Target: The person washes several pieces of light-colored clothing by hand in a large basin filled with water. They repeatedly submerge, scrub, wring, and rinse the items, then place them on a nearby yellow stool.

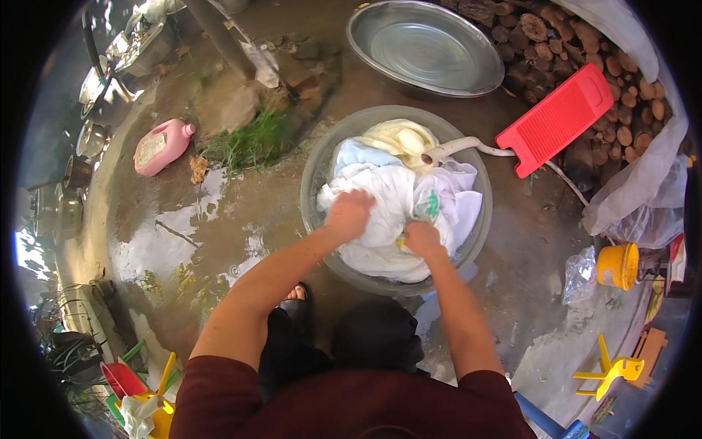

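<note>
- Two hands, the left hand (351,214) and the right hand (423,239), are on the white cloth (380,192) in the round grey tub (313,194).
- The left grip is blurry, so I cannot tell how far open it is or what it has. The right grip looks curled, but its fingertips are hidden, so I cannot tell what it has either.
- To work the cloth well, I think, push down a small fold, rub it, then turn it.
- Keep wet folds inside the tub's rim.
- At the far right, a pale pipe (468,145) pokes over the rim, so don't bump it. A metal basin (431,47) is near the far edge.
- There is more room to the left, before the pink jug (164,148).
</note>
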Demonstrator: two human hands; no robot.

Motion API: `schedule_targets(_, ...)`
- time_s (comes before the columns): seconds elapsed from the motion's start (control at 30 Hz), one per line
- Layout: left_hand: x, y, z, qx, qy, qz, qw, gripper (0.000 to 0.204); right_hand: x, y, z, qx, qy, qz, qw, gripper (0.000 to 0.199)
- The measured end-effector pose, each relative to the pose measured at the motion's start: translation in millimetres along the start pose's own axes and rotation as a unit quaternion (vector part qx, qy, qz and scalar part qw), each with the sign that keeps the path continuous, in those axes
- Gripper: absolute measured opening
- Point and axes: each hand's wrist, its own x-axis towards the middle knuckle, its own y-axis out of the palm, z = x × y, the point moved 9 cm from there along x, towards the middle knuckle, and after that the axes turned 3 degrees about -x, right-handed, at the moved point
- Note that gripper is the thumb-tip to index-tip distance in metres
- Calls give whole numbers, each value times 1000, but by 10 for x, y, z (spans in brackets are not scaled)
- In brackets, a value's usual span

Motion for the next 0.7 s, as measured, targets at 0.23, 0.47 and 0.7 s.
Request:
schedule_targets(0.23, -318, 314, 567, -145, -204, 39, 967, 29, -446, -1318, -809, 640, -21, -207, 739, 13)
schedule_targets(0.47, 181, -681, 386, -331, -146, -162, 918, 11, -993, -1908, -688, 513, -61, -258, 816, 23)
schedule_targets(0.7, 262, -1347, -436, -503, 26, -105, 857, 12, -64, -1224, 157, 523, -143, -185, 820, 62)
